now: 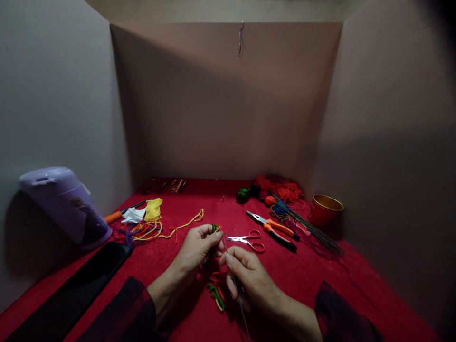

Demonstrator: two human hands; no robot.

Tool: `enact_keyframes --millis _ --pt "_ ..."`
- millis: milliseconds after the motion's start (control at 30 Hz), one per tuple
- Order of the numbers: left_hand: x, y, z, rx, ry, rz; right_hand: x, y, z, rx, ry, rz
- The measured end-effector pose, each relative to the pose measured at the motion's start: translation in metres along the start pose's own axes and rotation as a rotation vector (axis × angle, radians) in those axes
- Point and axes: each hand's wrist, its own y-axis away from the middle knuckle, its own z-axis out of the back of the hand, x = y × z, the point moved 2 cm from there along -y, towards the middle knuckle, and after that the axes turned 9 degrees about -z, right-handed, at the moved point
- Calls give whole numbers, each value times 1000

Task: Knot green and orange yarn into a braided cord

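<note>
My left hand (201, 244) is closed in a pinch on a small bundle of green and orange yarn (215, 228), part of which its fingers hide. Just to the right, my right hand (247, 270) pinches a thin wire (243, 313) between thumb and fingers. The wire's upper end reaches the left fingertips, and its lower end runs down out of the picture. Below the hands lies or hangs a bunch of green, red and yellow yarn (217, 297); I cannot tell which. Red-handled scissors (249, 240) rest beyond my right hand.
Orange-and-black pliers (276, 230) lie to the right, near a bundle of thin sticks (313, 230), coloured yarn (287, 190) and a red bowl (326, 209). At left are yellow yarn (153, 211), a purple container (69, 209) and a long black object (71, 294). Grey panels (228, 104) enclose the red cloth.
</note>
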Motion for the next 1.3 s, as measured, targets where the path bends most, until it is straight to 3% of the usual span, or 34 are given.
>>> enact_keyframes --millis 233,600,1300 --pt "1 -2 3 -49 6 3 -1 0 1 15 10 2" --pt "-5 4 -2 -25 -6 37 -4 0 3 -1 37 7" --pt "4 -2 4 -9 81 -4 4 1 3 -65 1 7"
